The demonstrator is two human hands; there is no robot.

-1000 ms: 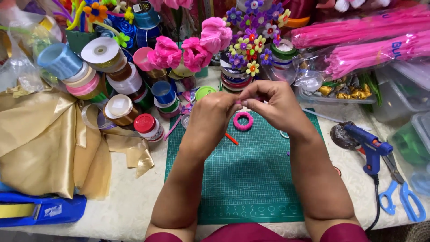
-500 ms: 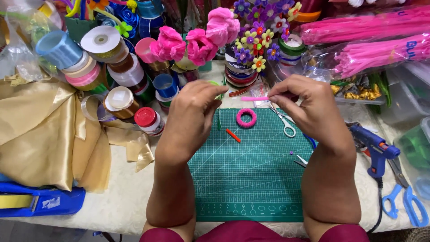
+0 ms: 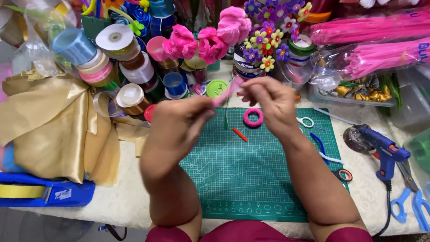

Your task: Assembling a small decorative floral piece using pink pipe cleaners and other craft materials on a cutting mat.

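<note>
My left hand (image 3: 179, 123) and my right hand (image 3: 273, 105) are raised above the green cutting mat (image 3: 251, 179), both pinching a pink pipe cleaner (image 3: 226, 93) that stretches between them. A thin green stem hangs down from it. On the mat behind my hands lie a pink fuzzy ring (image 3: 253, 118) and a small red stick (image 3: 239, 134).
Ribbon spools (image 3: 118, 58), pink fabric flowers (image 3: 201, 40) and small purple and yellow flowers (image 3: 268, 40) crowd the back. Gold cloth (image 3: 53, 125) lies at left, bags of pink pipe cleaners (image 3: 371, 45) at back right. A blue glue gun (image 3: 383, 150) and blue scissors (image 3: 410, 201) lie at right.
My hands have lifted and drawn slightly apart, and the pink pipe cleaner now shows stretched between them. The view has shifted a little.
</note>
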